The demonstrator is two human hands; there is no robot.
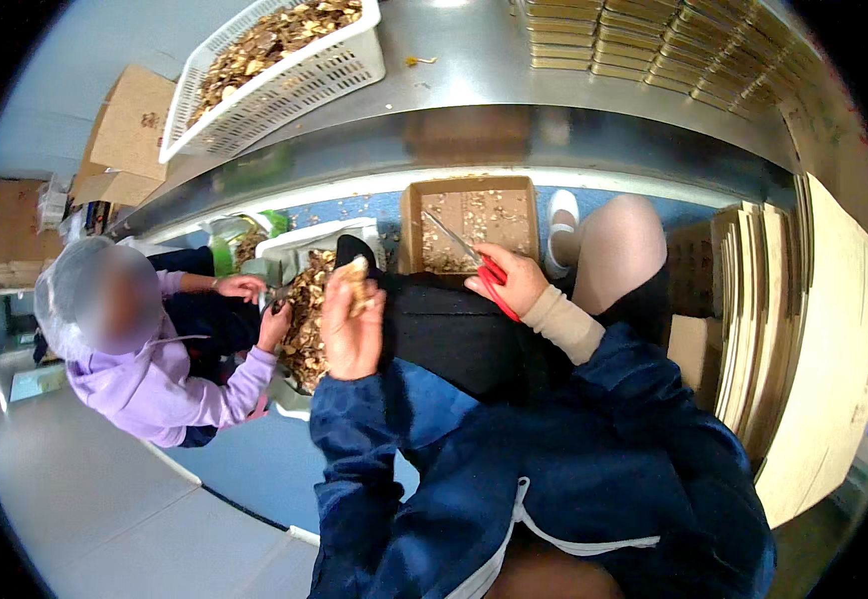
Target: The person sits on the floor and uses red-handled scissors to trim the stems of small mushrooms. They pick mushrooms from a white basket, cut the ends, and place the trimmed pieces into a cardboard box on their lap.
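Observation:
Red-handled scissors (490, 283) are held in my right hand (521, 281), their metal blades pointing up and left over a shallow cardboard box (407, 224). Pale crumbs lie scattered on the bottom of that box. My left hand (351, 329) is raised above my thigh, blurred, with a brownish-cream dried piece (355, 281), perhaps a dried mushroom, at its fingers. Just left of this hand, a white basket (321, 230) on the floor holds many similar dried pieces (306, 322). Part of its contents is hidden behind my hand and leg.
A co-worker (172, 352) in a hairnet sits at left, holding dark-handled scissors (276, 299) by the basket. Ahead, a steel table (449, 78) bears a white perforated crate (291, 93) of dried pieces and stacked gold-coloured trays (628, 52). Flattened cardboard sheets (815, 352) stand at right.

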